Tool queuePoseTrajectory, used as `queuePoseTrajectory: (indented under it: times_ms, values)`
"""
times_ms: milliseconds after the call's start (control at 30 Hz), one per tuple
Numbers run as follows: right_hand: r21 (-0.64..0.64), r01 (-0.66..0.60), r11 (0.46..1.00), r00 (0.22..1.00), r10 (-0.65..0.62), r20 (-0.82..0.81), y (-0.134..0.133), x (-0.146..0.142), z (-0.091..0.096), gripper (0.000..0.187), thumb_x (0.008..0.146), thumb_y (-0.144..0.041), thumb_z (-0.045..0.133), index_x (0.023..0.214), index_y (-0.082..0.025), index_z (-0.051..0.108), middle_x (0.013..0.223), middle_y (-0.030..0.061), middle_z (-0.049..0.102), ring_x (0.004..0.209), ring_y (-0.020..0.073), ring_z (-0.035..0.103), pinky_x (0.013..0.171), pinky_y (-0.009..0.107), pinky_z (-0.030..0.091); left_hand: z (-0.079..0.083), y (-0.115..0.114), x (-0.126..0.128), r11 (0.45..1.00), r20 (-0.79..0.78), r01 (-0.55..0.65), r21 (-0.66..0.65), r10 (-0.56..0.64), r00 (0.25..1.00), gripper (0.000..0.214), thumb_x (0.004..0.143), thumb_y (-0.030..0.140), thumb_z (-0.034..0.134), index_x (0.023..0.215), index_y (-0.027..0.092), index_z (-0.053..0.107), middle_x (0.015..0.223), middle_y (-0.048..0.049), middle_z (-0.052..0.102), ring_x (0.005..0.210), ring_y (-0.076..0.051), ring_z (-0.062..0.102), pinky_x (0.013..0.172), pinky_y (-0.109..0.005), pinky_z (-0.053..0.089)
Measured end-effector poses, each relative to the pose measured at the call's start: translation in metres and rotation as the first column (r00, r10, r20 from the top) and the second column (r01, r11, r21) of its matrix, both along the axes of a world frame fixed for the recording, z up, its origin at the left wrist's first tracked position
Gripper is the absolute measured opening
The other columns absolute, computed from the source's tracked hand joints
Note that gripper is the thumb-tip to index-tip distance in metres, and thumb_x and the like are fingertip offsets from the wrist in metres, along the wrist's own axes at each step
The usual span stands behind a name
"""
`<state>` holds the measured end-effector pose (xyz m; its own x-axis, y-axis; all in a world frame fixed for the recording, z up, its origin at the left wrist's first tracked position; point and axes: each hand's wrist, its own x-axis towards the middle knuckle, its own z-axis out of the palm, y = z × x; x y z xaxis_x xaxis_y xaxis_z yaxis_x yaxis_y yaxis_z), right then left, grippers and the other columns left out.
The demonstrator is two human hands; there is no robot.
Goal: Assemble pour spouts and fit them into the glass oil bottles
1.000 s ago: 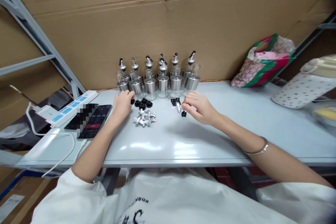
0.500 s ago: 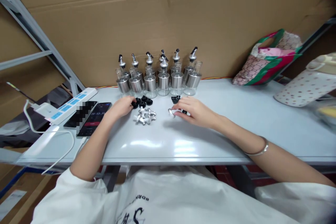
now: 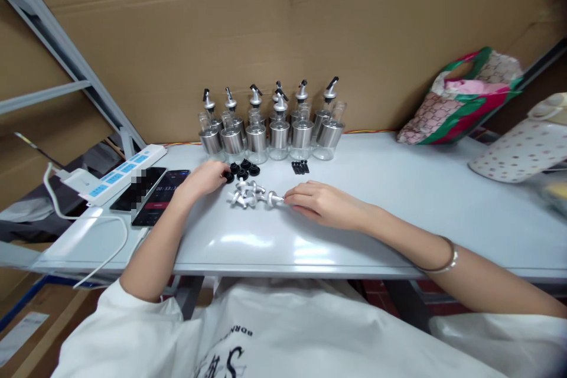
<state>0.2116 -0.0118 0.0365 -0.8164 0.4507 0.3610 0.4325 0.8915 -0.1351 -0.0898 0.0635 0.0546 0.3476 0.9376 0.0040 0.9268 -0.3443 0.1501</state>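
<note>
My left hand [image 3: 211,178] rests on the table with its fingers bent and closed against the leftmost black stopper [image 3: 228,178] of a small group. Between the fingertips of my right hand [image 3: 316,202] is the thin end of a silver pourer spout [image 3: 272,199], its round flange pointing left. That spout lies low beside a pile of similar silver pourer spouts [image 3: 243,196]. Behind my right hand several small black flip caps [image 3: 300,167] lie in a row. Glass and steel oil bottles [image 3: 279,137] stand behind; the front ones are mostly without spouts, while the rear ones carry them.
Two phones [image 3: 162,199] and a white power strip [image 3: 128,172] with cables lie at the left of the table [image 3: 390,201]. A patterned bag [image 3: 460,100] and a dotted white jug [image 3: 520,153] stand at the right. Cardboard [image 3: 177,41] closes off the back.
My right hand has moved left and toward me from beside the black flip caps, bringing the silver pourer spout to the pile. My left hand has stayed at the stoppers.
</note>
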Motion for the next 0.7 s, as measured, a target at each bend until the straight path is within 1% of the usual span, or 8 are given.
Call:
queuePoseTrajectory:
  times_ms: [67, 167, 233, 300, 400, 500, 600, 700]
  values:
    - [0.019, 0.002, 1.0, 1.0, -0.002, 0.001, 0.0, -0.001, 0.001, 0.026, 0.094, -0.017, 0.044, 0.108, -0.013, 0.065, 0.105, 0.0131, 0.069, 0.092, 0.0212, 0.064, 0.084, 0.04, 0.052, 0.002, -0.001, 0.001, 1.0, -0.046, 0.008, -0.004, -0.008, 0.999, 0.029, 0.078, 0.016, 0.053, 0.103, 0.019, 0.067, 0.095, -0.0091, 0.072, 0.085, -0.023, 0.066, 0.073, -0.026, 0.047]
    - [0.036, 0.002, 0.999, 1.0, -0.003, 0.014, 0.0, -0.001, 0.001, 0.027, 0.094, -0.017, 0.044, 0.111, -0.012, 0.065, 0.105, 0.0138, 0.069, 0.093, 0.0219, 0.064, 0.084, 0.04, 0.052, 0.003, -0.002, 0.002, 1.0, -0.065, 0.0, 0.023, 0.002, 0.998, 0.029, 0.081, 0.021, 0.054, 0.109, 0.017, 0.06, 0.097, -0.0101, 0.069, 0.085, -0.024, 0.065, 0.07, -0.027, 0.046]
    - [0.04, -0.004, 0.999, 1.0, 0.002, 0.03, -0.001, -0.001, 0.001, 0.028, 0.093, -0.017, 0.045, 0.112, -0.012, 0.065, 0.105, 0.0139, 0.069, 0.093, 0.0222, 0.064, 0.084, 0.04, 0.052, 0.002, -0.001, 0.003, 0.999, -0.076, 0.01, 0.03, -0.008, 0.997, 0.025, 0.083, 0.022, 0.053, 0.106, 0.016, 0.058, 0.096, -0.0104, 0.068, 0.085, -0.024, 0.064, 0.07, -0.028, 0.046]
    - [0.04, -0.005, 0.999, 0.999, 0.003, 0.042, -0.001, -0.001, 0.001, 0.029, 0.093, -0.017, 0.046, 0.114, -0.013, 0.065, 0.106, 0.0136, 0.068, 0.093, 0.0222, 0.064, 0.085, 0.04, 0.052, 0.0, 0.0, 0.004, 0.999, -0.081, 0.033, 0.039, -0.03, 0.996, 0.02, 0.084, 0.019, 0.051, 0.102, 0.016, 0.058, 0.096, -0.01, 0.067, 0.087, -0.024, 0.063, 0.073, -0.029, 0.046]
    - [0.03, -0.006, 1.0, 0.999, 0.004, 0.048, 0.0, -0.001, 0.0, 0.03, 0.093, -0.017, 0.045, 0.115, -0.012, 0.065, 0.109, 0.0141, 0.068, 0.096, 0.0227, 0.063, 0.087, 0.041, 0.052, -0.004, 0.002, 0.006, 0.994, -0.056, 0.08, 0.079, -0.076, 0.996, 0.02, 0.083, 0.014, 0.05, 0.101, 0.017, 0.058, 0.105, -0.0099, 0.063, 0.091, -0.022, 0.062, 0.081, -0.029, 0.046]
    - [0.017, -0.001, 1.0, 0.998, 0.0, 0.063, 0.0, -0.001, -0.001, 0.03, 0.093, -0.017, 0.046, 0.116, -0.01, 0.064, 0.111, 0.0148, 0.067, 0.098, 0.0239, 0.063, 0.088, 0.043, 0.052, -0.005, 0.0, 0.008, 0.99, -0.068, 0.089, 0.107, -0.082, 0.994, 0.022, 0.083, 0.013, 0.048, 0.102, 0.016, 0.057, 0.113, -0.0107, 0.058, 0.09, -0.022, 0.062, 0.081, -0.03, 0.046]
    - [0.001, 0.014, 1.0, 0.996, -0.014, 0.09, 0.001, -0.001, -0.002, 0.031, 0.092, -0.017, 0.047, 0.118, -0.01, 0.063, 0.112, 0.0148, 0.067, 0.099, 0.0247, 0.062, 0.089, 0.043, 0.051, -0.002, -0.006, 0.011, 0.991, -0.113, 0.063, 0.121, -0.049, 0.992, 0.026, 0.083, 0.014, 0.047, 0.107, 0.018, 0.055, 0.113, -0.0098, 0.057, 0.092, -0.023, 0.061, 0.079, -0.031, 0.047]
    - [-0.017, 0.028, 0.999, 0.994, -0.026, 0.102, 0.001, 0.0, -0.002, 0.031, 0.092, -0.017, 0.048, 0.117, -0.011, 0.063, 0.113, 0.0148, 0.066, 0.1, 0.025, 0.062, 0.091, 0.043, 0.051, 0.005, -0.013, 0.014, 0.989, -0.061, 0.054, 0.137, -0.046, 0.997, 0.033, 0.08, 0.009, 0.042, 0.11, 0.019, 0.053, 0.113, -0.0089, 0.056, 0.09, -0.022, 0.061, 0.078, -0.032, 0.047]
